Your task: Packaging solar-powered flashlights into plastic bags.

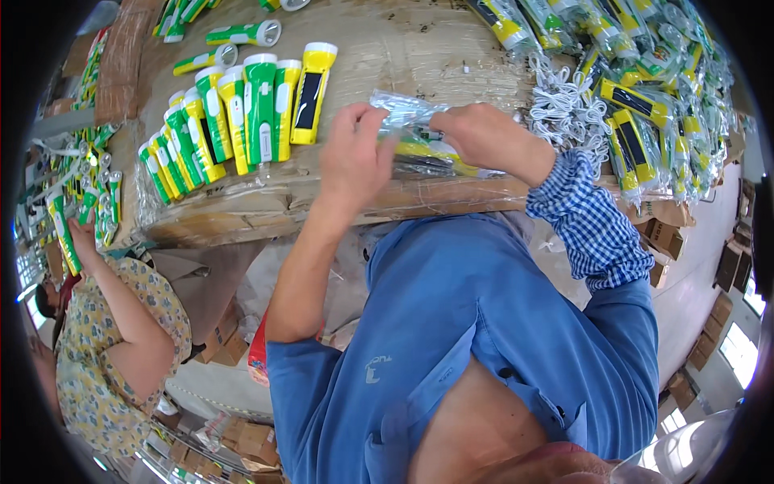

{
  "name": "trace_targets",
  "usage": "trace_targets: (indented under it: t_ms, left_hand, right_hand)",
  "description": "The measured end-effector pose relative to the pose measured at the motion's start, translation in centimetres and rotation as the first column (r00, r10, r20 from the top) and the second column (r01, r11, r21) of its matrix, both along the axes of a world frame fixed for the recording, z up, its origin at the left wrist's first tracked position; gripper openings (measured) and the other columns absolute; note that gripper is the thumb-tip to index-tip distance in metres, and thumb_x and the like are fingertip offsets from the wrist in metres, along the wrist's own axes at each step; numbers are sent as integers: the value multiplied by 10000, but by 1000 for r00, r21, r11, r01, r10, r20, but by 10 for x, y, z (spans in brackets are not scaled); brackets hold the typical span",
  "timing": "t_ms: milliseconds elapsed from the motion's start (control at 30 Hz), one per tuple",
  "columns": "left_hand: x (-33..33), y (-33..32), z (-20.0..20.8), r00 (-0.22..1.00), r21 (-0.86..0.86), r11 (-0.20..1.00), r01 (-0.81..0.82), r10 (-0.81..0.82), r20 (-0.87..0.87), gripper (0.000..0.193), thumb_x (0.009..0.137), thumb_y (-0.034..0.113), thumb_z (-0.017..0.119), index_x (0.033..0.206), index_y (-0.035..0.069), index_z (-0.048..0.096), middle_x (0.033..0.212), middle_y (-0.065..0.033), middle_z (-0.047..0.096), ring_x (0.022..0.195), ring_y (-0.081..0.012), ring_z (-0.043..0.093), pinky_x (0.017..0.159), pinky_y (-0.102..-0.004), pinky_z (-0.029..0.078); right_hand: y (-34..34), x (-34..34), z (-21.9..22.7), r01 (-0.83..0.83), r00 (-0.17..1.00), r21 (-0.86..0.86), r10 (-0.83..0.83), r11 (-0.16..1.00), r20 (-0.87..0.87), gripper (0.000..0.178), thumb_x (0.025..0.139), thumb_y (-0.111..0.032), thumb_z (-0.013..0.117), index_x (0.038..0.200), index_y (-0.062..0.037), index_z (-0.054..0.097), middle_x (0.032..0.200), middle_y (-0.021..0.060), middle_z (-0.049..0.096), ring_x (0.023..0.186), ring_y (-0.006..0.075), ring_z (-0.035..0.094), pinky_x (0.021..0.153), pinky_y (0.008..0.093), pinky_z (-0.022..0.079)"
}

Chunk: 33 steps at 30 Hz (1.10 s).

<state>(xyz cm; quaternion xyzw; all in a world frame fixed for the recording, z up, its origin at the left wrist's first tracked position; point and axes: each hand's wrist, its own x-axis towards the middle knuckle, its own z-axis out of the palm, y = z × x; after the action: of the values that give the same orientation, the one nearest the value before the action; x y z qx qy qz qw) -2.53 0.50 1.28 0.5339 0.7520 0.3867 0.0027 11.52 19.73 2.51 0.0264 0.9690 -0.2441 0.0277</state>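
Note:
A clear, crinkled plastic bag (397,106) is between my hands, near the table's front edge. My right hand (488,139) pinches its right side. On the other side, my left hand (355,157) has curled fingers at the bag's edge; they are slightly blurred. Beneath the bag lies a yellow-green flashlight (427,150) in clear wrapping, partly hidden by my fingers. Left of my left hand, several green, yellow and white flashlights stand in a row, the nearest a yellow flashlight (313,95) with a dark panel.
Bundled white cables (564,105) lie to the right, beside a heap of bagged flashlights (645,121). Two loose flashlights, one a green flashlight (243,34), lie behind the row. At the left, a co-worker in a patterned top (121,355) holds a flashlight (62,232). Cardboard covers the table (451,48).

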Motion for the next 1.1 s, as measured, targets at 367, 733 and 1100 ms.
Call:
trace_targets:
  t_ms: [367, 733, 1100]
  left_hand:
    - [-14, -6, -21, 968, 23, 999, -34, 27, 251, 64, 901, 47, 668, 960, 28, 653, 902, -159, 670, 840, -371, 661, 720, -444, 537]
    - [-20, -10, -42, 889, 48, 999, -3, -20, 458, 143, 995, 149, 616, 1000, 8, 635, 944, -142, 698, 905, -280, 689, 793, -361, 539]
    - [-32, 16, -79, 318, -94, 984, 152, 42, 947, 386, 1083, 328, 447, 1115, -4, 640, 1033, -123, 728, 941, -195, 690, 882, -336, 542]
  right_hand:
    - [-25, -47, -6, -76, 920, -137, 17, 988, -391, 103, 817, -150, 671, 844, -52, 690, 779, 139, 664, 757, 362, 652, 681, 481, 527]
    - [45, 67, 28, 87, 978, -3, -86, 996, -187, 136, 792, -186, 696, 803, -52, 673, 796, 146, 652, 773, 378, 646, 712, 487, 522]
    - [101, 82, 36, 572, 713, -335, -656, 748, -248, 128, 844, -134, 729, 903, -22, 709, 836, 109, 686, 755, 205, 655, 707, 345, 531]
